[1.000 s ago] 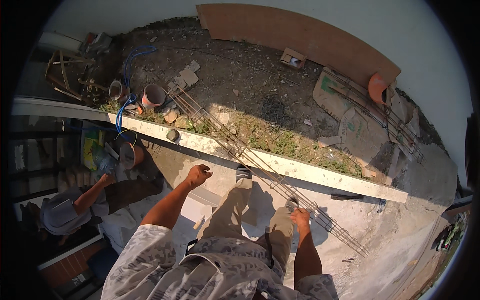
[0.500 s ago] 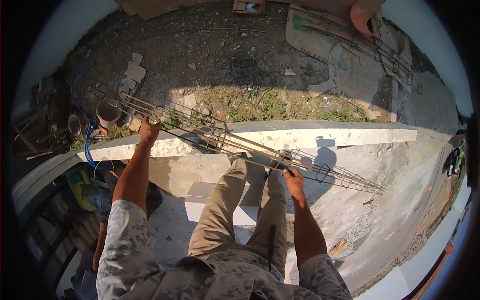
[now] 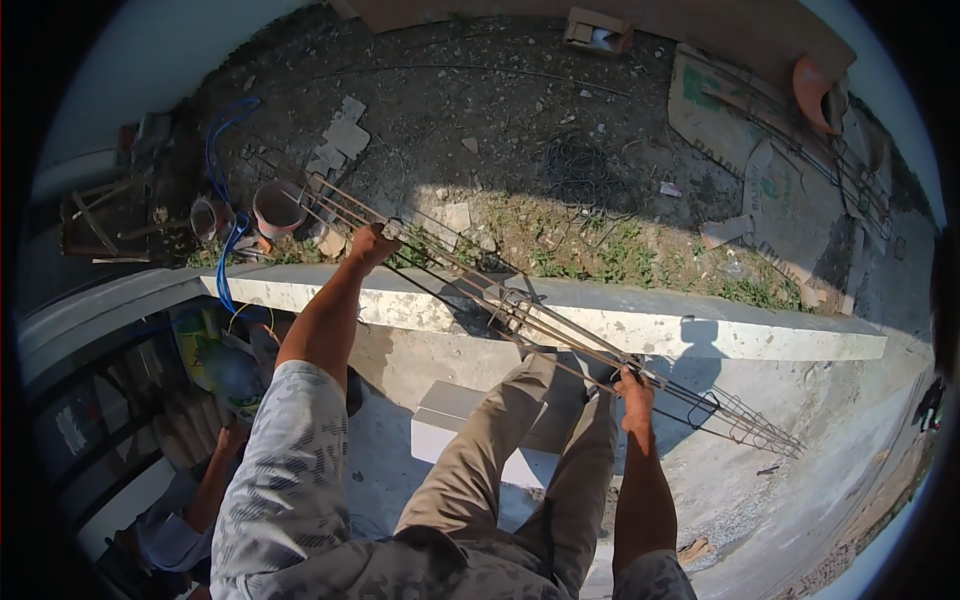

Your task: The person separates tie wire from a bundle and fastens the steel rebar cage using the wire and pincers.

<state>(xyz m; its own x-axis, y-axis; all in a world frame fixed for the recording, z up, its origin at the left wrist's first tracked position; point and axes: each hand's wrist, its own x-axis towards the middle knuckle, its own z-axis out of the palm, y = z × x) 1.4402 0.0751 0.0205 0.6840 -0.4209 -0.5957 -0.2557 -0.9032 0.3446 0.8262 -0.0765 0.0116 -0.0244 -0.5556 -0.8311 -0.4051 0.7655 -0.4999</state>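
A long, narrow rebar cage (image 3: 518, 312), made of thin steel bars tied with square stirrups, slants across in front of me from upper left to lower right. My left hand (image 3: 373, 246) is closed around its bars close to the far left end. Farther along, past the middle, my right hand (image 3: 634, 393) grips the bars, with the fingers curled and partly hidden. The cage crosses over a low concrete ledge (image 3: 640, 328), and its right end reaches above the concrete floor (image 3: 800, 395). My legs and dark shoes are just below it.
A white box (image 3: 436, 440) stands left of my legs. Beyond the ledge are a bucket (image 3: 279, 208), a blue hose (image 3: 212, 150), tangled wire (image 3: 582, 170) and flattened sacks (image 3: 785, 215). At lower left, another person's arm (image 3: 212, 480) shows beside a green-yellow bag (image 3: 210, 362).
The view has swung left, so the scene appears shifted to the right. Both my hands still hold the rebar cage. More of the other person shows at lower left.
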